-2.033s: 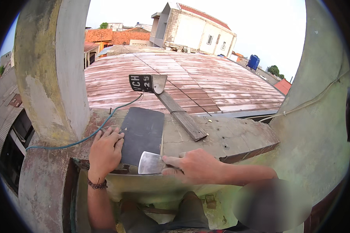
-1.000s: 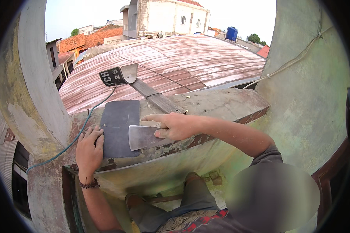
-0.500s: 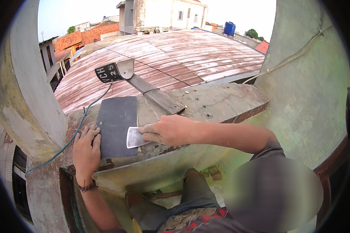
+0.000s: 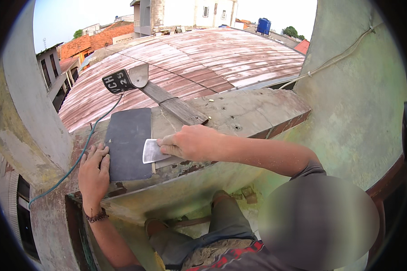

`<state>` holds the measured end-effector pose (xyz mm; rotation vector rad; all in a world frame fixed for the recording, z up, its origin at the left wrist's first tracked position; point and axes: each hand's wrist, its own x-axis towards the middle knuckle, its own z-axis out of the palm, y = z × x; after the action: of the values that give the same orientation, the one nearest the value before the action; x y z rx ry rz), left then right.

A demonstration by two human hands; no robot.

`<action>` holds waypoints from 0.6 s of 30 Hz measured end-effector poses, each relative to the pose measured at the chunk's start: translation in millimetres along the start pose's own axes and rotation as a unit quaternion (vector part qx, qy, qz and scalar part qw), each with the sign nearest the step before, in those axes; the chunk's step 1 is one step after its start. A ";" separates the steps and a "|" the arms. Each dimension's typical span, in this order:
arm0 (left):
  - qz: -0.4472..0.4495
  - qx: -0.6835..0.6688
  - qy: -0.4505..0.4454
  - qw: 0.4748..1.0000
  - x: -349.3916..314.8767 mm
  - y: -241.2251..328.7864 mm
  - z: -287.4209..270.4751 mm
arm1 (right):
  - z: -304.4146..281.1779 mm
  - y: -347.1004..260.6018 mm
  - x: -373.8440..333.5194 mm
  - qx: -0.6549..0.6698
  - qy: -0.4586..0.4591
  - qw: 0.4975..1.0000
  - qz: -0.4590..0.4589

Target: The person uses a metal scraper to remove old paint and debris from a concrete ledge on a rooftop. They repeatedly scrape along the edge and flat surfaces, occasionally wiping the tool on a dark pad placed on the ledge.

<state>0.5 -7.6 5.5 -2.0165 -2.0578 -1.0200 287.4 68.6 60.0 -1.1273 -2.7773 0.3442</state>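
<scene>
A dark grey rectangular sheet, like sandpaper, lies on the concrete ledge. Flat against its right side is a grey metal blade with a curved, flared edge, part of it overhanging the sheet's right border. My right hand reaches in from the right and is closed on the blade, fingers pressed over its right end, which they hide. At the sheet's left border my left hand rests with fingers stretched, their tips by the edge. A dark bracelet circles the left wrist.
A grey wooden plank with a bent plate fixed to its end lies across the ledge. A teal cable runs left of my left hand. Beyond is a rusty corrugated roof; a wall rises at right.
The whole view has shifted slightly, so the ledge sits further left and higher. Against the sheet, my right hand and the blade have slid a little away from me and rightward.
</scene>
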 end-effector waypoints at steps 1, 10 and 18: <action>-0.001 0.000 -0.002 1.000 0.2 0.9 -0.2 | 7.6 -5.9 -10.1 -0.002 0.011 0.998 -0.061; 0.003 0.007 0.000 1.000 0.0 2.3 -0.8 | 5.3 -11.0 -13.4 -0.015 0.006 1.000 -0.027; 0.003 0.000 0.019 1.000 -2.4 3.3 -0.4 | 9.4 -28.5 -24.0 -0.004 -0.014 0.999 -0.030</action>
<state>3.7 -10.2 5.9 -1.9852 -2.0329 -1.0479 283.5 30.5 57.5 -1.0458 -2.8334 0.3452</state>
